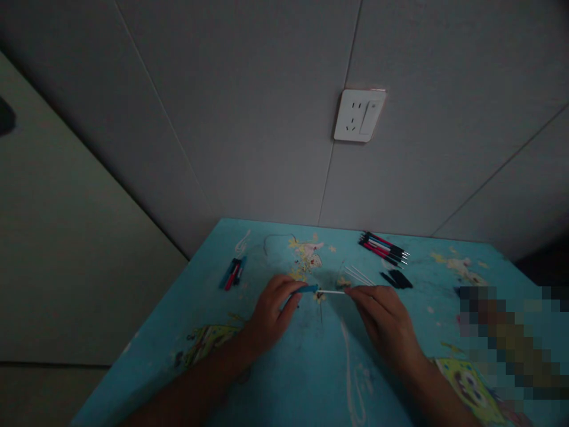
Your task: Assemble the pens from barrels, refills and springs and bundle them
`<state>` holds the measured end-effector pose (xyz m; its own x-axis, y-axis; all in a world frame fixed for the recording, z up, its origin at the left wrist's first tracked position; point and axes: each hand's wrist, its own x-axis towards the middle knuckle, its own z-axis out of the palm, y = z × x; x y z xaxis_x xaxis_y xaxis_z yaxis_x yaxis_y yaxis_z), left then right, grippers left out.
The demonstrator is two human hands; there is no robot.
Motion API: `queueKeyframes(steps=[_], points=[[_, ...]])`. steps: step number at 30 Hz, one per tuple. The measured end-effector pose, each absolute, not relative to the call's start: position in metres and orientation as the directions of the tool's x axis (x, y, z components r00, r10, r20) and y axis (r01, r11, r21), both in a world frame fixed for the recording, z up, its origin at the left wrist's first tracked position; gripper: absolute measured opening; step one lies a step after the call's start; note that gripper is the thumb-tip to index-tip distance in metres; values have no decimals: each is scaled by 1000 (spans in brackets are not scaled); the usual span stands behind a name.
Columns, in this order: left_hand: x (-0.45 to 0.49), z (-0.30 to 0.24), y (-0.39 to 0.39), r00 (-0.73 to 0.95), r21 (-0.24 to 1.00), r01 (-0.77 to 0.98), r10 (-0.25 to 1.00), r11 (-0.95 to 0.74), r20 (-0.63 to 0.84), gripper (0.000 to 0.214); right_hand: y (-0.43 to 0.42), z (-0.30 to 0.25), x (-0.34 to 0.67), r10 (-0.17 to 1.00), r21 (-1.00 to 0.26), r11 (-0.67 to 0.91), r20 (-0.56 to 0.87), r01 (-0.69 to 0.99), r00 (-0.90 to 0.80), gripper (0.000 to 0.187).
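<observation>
Two bare forearms [195, 391] reach in from the near edge of a blue, cartoon-printed table [311, 379] in a dim room. The left hand [271, 314] is closed around a blue pen barrel [307, 289], pinched between thumb and forefinger. The right hand [384, 317] grips a thin white refill [332, 292] by its far end, fingertips shut on it. The refill runs level from the right fingertips to the barrel's open end, both held just above the tabletop.

Right of the barrel and a little beyond it lie a few loose white refills [359, 274], fanned out, with a clump of black caps [397, 279] just past them. Farther off in the same direction, near the table's back edge, rests a bundle of red and black pens [384, 248]. Well to the barrel's left sits a small cluster of blue and red pens [233, 273]. High above the barrel, a white wall socket [360, 115] is set in the grey wall.

The slender refill looks like the weak point. Held only at its tip, it could bow or kink if pushed off-line against the barrel, and the poor light makes the barrel's mouth hard to judge. A slackened pinch could let it drop among the loose refills close by, where it would be hard to tell apart. A stray knuckle could also send those refills rolling across the smooth top.
</observation>
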<state>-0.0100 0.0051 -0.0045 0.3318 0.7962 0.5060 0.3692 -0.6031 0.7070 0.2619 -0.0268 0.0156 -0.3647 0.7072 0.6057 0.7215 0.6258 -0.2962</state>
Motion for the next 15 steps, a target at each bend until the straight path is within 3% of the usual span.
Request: queueKeyframes(steps=[15], points=[[-11, -3, 4, 362, 678, 421, 797, -603, 484, 28, -24, 19, 263, 705, -270, 607, 616, 748, -350, 30]])
